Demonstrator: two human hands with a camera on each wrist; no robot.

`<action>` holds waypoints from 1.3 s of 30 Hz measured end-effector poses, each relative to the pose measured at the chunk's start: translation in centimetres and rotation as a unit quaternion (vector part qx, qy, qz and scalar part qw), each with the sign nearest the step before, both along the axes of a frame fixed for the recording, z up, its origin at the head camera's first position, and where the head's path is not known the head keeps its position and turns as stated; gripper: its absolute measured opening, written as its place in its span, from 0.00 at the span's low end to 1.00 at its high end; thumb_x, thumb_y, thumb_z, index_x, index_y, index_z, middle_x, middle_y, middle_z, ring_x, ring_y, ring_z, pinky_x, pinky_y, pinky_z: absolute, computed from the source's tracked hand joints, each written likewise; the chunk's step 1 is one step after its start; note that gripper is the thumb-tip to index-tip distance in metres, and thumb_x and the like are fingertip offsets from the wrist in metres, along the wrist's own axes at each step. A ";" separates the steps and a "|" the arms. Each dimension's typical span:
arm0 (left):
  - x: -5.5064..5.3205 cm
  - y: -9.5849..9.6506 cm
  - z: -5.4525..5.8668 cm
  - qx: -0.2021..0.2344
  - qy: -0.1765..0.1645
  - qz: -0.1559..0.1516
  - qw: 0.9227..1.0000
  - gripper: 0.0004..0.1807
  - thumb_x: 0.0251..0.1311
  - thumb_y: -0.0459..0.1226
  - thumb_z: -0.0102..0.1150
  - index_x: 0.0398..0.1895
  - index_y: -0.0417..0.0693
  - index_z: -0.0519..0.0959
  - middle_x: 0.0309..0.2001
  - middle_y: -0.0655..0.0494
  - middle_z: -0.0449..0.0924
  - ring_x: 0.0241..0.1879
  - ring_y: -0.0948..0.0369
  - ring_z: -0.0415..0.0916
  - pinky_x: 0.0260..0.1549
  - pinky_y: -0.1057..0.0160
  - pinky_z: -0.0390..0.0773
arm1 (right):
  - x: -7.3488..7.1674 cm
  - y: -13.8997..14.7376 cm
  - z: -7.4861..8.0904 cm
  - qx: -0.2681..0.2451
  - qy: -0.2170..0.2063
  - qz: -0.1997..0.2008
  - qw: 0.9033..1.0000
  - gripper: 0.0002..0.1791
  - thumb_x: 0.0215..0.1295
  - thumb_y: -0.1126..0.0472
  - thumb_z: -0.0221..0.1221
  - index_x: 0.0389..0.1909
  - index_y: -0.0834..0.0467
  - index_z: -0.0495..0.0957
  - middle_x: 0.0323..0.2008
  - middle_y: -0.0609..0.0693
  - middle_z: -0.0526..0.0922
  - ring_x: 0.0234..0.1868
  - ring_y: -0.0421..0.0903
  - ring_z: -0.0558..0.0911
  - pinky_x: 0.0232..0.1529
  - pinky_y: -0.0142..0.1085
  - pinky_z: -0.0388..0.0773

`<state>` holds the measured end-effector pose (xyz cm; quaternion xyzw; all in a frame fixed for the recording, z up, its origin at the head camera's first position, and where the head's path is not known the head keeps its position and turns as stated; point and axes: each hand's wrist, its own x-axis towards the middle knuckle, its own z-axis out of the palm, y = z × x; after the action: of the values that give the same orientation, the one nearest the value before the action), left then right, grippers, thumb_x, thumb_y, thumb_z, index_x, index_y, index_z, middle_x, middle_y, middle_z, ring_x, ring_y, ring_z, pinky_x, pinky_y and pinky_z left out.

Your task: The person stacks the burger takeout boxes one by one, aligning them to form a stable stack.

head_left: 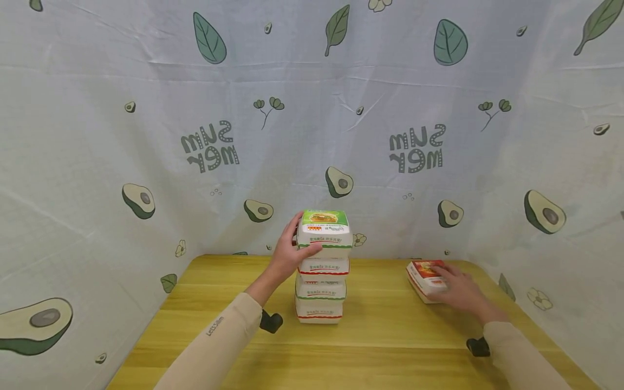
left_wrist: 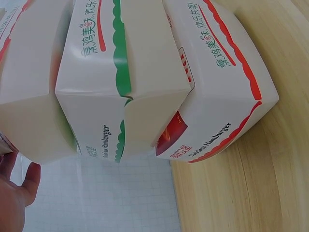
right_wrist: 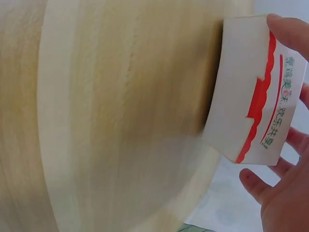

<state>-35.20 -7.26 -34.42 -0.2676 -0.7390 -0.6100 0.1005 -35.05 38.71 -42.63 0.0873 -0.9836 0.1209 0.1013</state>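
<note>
A stack of several white hamburger boxes (head_left: 320,292) stands mid-table, its layers trimmed by turns in red and green. My left hand (head_left: 287,250) grips the topmost one, a green-topped hamburger box (head_left: 325,238), with the thumb across its front and the fingers round its left side. To the right, my right hand (head_left: 460,290) holds a red-topped hamburger box (head_left: 423,280), thumb on the near side. In the right wrist view, that box's red wavy trim and green lettering face the camera. The left wrist view shows the lower boxes (left_wrist: 91,72) close up, sitting slightly askew.
The wooden table (head_left: 380,325) has its back edge against a pale hanging cloth (head_left: 292,151) printed with avocados and leaves. More of this cloth hangs at both sides. A black strap (head_left: 271,322) shows at the left wrist, another (head_left: 478,347) at the right.
</note>
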 end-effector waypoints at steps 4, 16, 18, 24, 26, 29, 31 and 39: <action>-0.7 0.1 -0.8 0.007 0.009 0.005 1.000 0.51 0.62 0.39 0.67 0.82 0.57 0.46 0.70 0.47 0.63 0.53 0.53 0.72 0.43 0.61 0.81 | -0.1 0.3 -0.5 0.013 0.008 0.004 1.000 0.52 0.49 0.39 0.73 0.69 0.64 0.65 0.66 0.77 0.61 0.58 0.79 0.62 0.53 0.72 0.66; -0.6 0.1 -1.1 0.016 0.017 0.011 1.000 0.50 0.60 0.46 0.70 0.81 0.62 0.50 0.67 0.51 0.66 0.52 0.52 0.74 0.42 0.60 0.81 | -0.6 1.5 -1.7 -0.010 -0.005 0.017 1.000 0.54 0.49 0.43 0.75 0.73 0.63 0.62 0.68 0.78 0.55 0.61 0.81 0.61 0.55 0.75 0.64; -0.6 0.1 -1.1 0.016 0.017 0.011 1.000 0.50 0.60 0.46 0.69 0.81 0.61 0.49 0.67 0.51 0.65 0.52 0.51 0.74 0.42 0.60 0.82 | -0.7 1.7 -1.9 -0.018 -0.009 0.021 1.000 0.54 0.50 0.44 0.74 0.74 0.62 0.61 0.68 0.78 0.53 0.62 0.81 0.62 0.56 0.75 0.64; -0.3 0.0 -0.7 0.011 0.014 0.008 1.000 0.49 0.62 0.43 0.68 0.81 0.60 0.48 0.68 0.49 0.64 0.52 0.51 0.72 0.43 0.60 0.81 | -1.0 2.1 -2.4 -0.016 -0.004 0.026 1.000 0.53 0.51 0.47 0.75 0.74 0.62 0.60 0.68 0.79 0.53 0.62 0.82 0.62 0.55 0.75 0.65; -0.3 0.1 -0.7 0.011 0.013 0.009 1.000 0.50 0.62 0.43 0.68 0.81 0.61 0.49 0.68 0.50 0.65 0.52 0.51 0.72 0.43 0.60 0.81 | -0.9 2.1 -2.4 -0.016 -0.003 0.026 1.000 0.52 0.51 0.48 0.75 0.74 0.62 0.61 0.68 0.79 0.53 0.62 0.82 0.62 0.55 0.75 0.65; -0.7 0.1 -1.1 0.014 0.018 0.011 1.000 0.50 0.60 0.44 0.69 0.81 0.62 0.50 0.67 0.52 0.66 0.52 0.51 0.73 0.42 0.59 0.81 | -0.8 2.1 -2.5 -0.020 -0.002 0.026 0.999 0.51 0.52 0.50 0.75 0.73 0.62 0.61 0.67 0.79 0.54 0.62 0.81 0.62 0.55 0.74 0.65; -0.7 0.1 -1.0 0.014 0.017 0.009 1.000 0.50 0.61 0.43 0.69 0.81 0.62 0.49 0.67 0.51 0.66 0.52 0.51 0.73 0.42 0.60 0.81 | -0.8 2.2 -2.5 -0.024 -0.002 0.026 0.999 0.51 0.52 0.51 0.75 0.73 0.62 0.61 0.67 0.78 0.54 0.62 0.81 0.62 0.55 0.74 0.65; 0.1 0.0 -0.1 0.004 0.001 -0.002 1.000 0.50 0.62 0.37 0.66 0.82 0.52 0.45 0.69 0.44 0.63 0.53 0.51 0.72 0.43 0.61 0.80 | -0.8 2.6 -2.8 -0.022 0.016 0.037 0.999 0.48 0.54 0.52 0.73 0.73 0.62 0.62 0.67 0.78 0.56 0.61 0.79 0.64 0.55 0.74 0.66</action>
<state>-35.14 -7.21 -34.53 -0.2692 -0.7360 -0.6128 0.1014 -35.85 41.35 -45.46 0.1230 -0.9751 0.1446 0.1146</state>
